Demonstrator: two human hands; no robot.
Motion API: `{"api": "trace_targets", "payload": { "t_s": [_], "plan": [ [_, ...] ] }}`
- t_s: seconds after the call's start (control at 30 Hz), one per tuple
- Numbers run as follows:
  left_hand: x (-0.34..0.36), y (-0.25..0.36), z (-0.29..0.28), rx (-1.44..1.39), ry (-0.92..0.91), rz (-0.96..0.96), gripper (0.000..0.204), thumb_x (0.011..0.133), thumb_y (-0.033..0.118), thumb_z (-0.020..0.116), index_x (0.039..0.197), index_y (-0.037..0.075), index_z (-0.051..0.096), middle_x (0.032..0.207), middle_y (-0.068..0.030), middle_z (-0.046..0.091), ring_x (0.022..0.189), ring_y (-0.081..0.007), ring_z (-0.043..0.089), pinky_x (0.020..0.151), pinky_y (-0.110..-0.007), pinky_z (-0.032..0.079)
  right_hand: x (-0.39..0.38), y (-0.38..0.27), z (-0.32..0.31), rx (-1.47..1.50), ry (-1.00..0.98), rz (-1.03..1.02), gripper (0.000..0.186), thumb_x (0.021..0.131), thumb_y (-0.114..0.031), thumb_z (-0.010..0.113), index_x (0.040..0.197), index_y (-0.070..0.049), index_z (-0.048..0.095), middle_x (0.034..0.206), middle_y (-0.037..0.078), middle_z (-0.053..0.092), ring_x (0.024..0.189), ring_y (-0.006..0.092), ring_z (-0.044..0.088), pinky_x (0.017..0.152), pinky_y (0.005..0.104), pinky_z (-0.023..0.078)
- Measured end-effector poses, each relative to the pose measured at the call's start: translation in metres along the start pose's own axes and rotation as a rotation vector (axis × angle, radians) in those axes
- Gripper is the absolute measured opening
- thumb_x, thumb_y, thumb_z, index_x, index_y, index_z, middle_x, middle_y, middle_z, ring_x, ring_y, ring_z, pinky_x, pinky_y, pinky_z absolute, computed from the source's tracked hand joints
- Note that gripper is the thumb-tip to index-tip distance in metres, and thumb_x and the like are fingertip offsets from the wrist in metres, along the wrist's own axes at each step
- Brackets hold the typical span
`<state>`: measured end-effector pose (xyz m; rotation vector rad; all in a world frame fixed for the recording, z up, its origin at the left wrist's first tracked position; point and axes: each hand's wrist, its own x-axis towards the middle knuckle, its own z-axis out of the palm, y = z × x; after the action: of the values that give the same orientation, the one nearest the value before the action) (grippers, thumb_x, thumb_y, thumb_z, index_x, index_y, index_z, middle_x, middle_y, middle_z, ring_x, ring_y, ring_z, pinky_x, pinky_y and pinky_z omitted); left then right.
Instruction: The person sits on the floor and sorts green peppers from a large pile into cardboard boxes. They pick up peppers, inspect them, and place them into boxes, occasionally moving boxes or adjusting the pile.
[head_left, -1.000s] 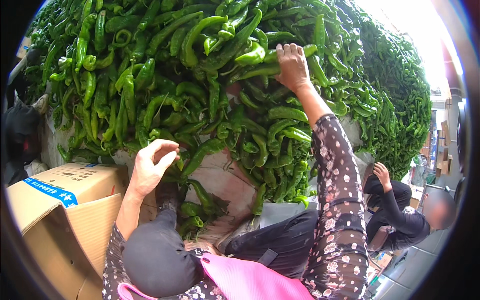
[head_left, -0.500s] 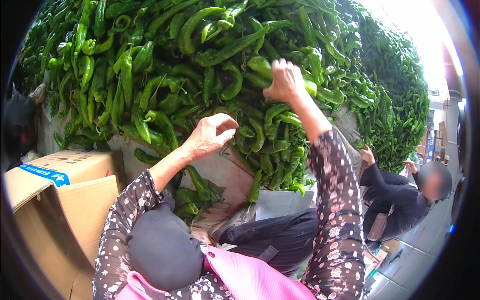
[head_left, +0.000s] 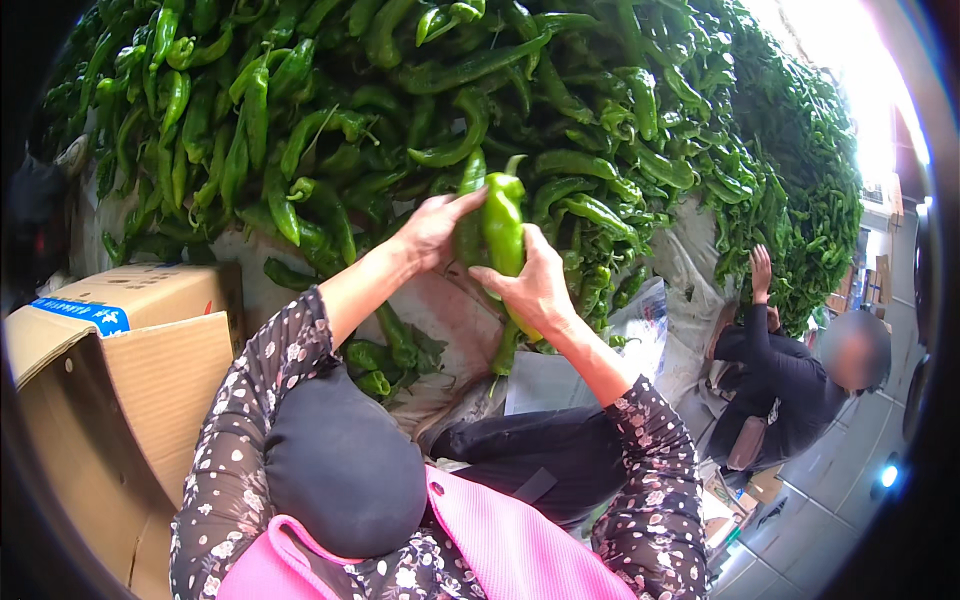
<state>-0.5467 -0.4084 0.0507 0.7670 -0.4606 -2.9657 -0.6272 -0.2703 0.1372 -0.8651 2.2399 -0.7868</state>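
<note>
A plump light-green pepper (head_left: 503, 232) stands nearly upright in front of the pepper heap, its stem pointing up. My right hand (head_left: 537, 288) is closed around its lower part. Just left of it is a darker green pepper (head_left: 468, 208), with my left hand (head_left: 432, 235) closed on it and the thumb reaching to the light-green one. Both hands are close together, and the fingers behind the peppers are hidden. The large heap of long green peppers (head_left: 330, 125) rises behind them.
An open cardboard box (head_left: 165, 365) with a blue band stands at the left. Several loose peppers (head_left: 400, 335) lie on the pale sheet (head_left: 455, 320) below the heap. At the right a person in dark clothes (head_left: 790, 370) sits by the heap, one hand raised.
My right hand has come down and left from the heap with the light-green pepper. My left hand has moved slightly and now holds a darker pepper. The person at right has raised a hand.
</note>
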Motion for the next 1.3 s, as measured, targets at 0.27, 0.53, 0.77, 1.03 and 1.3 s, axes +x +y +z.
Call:
{"api": "trace_targets", "payload": {
  "t_s": [0.27,0.53,0.77,1.03,1.3],
  "plan": [
    [-0.065,0.039,0.035,0.979,-0.258,0.548,0.035,0.079,0.009,0.07,0.113,0.004,0.062,0.117,-0.0081,0.058,0.104,-0.0186,0.058,0.093,-0.035,0.047,0.017,0.002,-0.069,0.565,-0.571,0.593,0.042,0.09,-0.032,0.066,0.115,0.0,0.056,0.086,0.011,0.065,0.064,0.0162,0.066,0.059,0.0281,0.057],
    [-0.069,0.034,0.005,0.837,-0.147,0.249,0.059,0.075,0.014,0.072,0.129,0.0,0.052,0.114,-0.0106,0.063,0.102,-0.0186,0.061,0.094,-0.032,0.047,0.087,-0.038,-0.095,0.395,-0.582,0.251,0.046,0.095,-0.036,0.051,0.115,0.005,0.058,0.089,0.019,0.068,0.07,0.0274,0.069,0.065,0.035,0.057],
    [-0.063,0.035,0.006,-0.002,-0.293,-0.13,0.056,0.082,0.019,0.064,0.131,-0.003,0.047,0.12,-0.0189,0.06,0.111,-0.0295,0.061,0.097,-0.042,0.05,0.215,0.044,-0.162,-0.46,0.679,0.18,0.091,0.056,-0.051,0.084,0.124,0.002,0.053,0.116,0.021,0.063,0.109,0.0336,0.06,0.094,0.0424,0.048],
    [-0.069,0.049,-0.01,0.069,-0.25,-0.025,0.067,0.083,0.022,0.062,0.141,0.003,0.037,0.127,-0.0187,0.055,0.108,-0.0242,0.059,0.095,-0.041,0.05,0.139,0.061,-0.084,0.105,0.48,-0.068,0.026,0.07,-0.014,0.077,0.09,0.0,0.067,0.081,0.006,0.069,0.071,0.013,0.062,0.07,0.0291,0.051],
    [-0.08,0.059,-0.017,0.036,-0.262,0.111,0.07,0.08,0.022,0.059,0.142,0.0,0.034,0.132,-0.0198,0.052,0.117,-0.0263,0.055,0.1,-0.04,0.045,0.07,0.043,-0.064,-0.236,0.137,-0.33,0.038,0.077,-0.011,0.075,0.111,-0.003,0.061,0.098,0.013,0.064,0.089,0.0233,0.063,0.081,0.0339,0.049]
  ]
}}
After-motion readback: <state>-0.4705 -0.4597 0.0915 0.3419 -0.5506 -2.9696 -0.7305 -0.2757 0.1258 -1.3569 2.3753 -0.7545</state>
